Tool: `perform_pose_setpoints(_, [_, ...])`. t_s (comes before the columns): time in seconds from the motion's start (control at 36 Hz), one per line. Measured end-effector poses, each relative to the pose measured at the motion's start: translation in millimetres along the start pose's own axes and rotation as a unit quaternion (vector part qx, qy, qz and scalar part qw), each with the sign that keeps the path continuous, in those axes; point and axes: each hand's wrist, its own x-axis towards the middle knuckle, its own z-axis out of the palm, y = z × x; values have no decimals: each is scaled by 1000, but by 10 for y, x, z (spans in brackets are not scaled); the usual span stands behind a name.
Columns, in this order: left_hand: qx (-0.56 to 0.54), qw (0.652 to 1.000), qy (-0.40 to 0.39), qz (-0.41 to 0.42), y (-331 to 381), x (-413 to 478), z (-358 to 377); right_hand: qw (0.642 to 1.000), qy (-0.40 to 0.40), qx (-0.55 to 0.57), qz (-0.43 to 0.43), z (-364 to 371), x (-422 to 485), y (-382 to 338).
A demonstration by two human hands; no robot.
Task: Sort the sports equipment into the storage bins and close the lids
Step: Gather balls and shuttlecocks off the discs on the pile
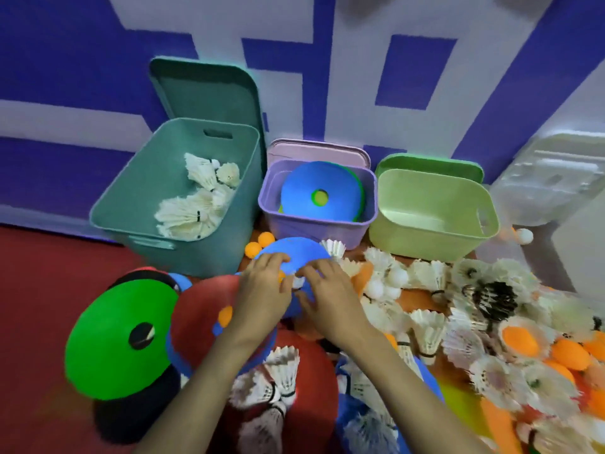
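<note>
Left hand (262, 290) and right hand (330, 299) meet at frame centre, both holding the blue disc (294, 253) by its near edge, fingers bent over its face; blur hides the thumbs. The disc lies just in front of the purple bin (314, 229), at 12 o'clock from the hands. That bin holds a stored disc (320, 191), blue, tilted against the back wall, with a pink lid (314, 151) propped behind. At 10 o'clock stands the teal bin (108, 213), containing shuttlecocks (196, 208), with its teal lid (209, 90) upright against the wall. At 2 o'clock is the green bin (425, 244), its green lid (425, 162) standing behind it. Two orange balls (258, 244) rest just beside the held disc at 11 o'clock. A green disc (121, 335) lies at 8 o'clock, overlapping a red disc (203, 309). A loose pile of shuttlecocks (425, 329) mixed with orange and white balls spreads from 3 to 5 o'clock.
</note>
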Motion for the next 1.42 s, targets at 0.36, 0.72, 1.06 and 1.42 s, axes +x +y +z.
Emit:
perform_pose_setpoints(0.36, [110, 966, -190, -137, -828, -316, -214, 972, -229, -53, 30, 688, 416, -244])
perform_pose_setpoints(0.72, [136, 952, -227, -152, -996, -281, 39, 963, -246, -51, 95, 803, 825, 16])
perform_pose_setpoints(1.06, [89, 965, -188, -157, -820, -60, -52, 954, -275, -61, 103, 950, 909, 213])
perform_pose_setpoints(1.42, [14, 996, -90, -15, 164, 371, -107, 974, 77, 187, 98, -294, 381, 413])
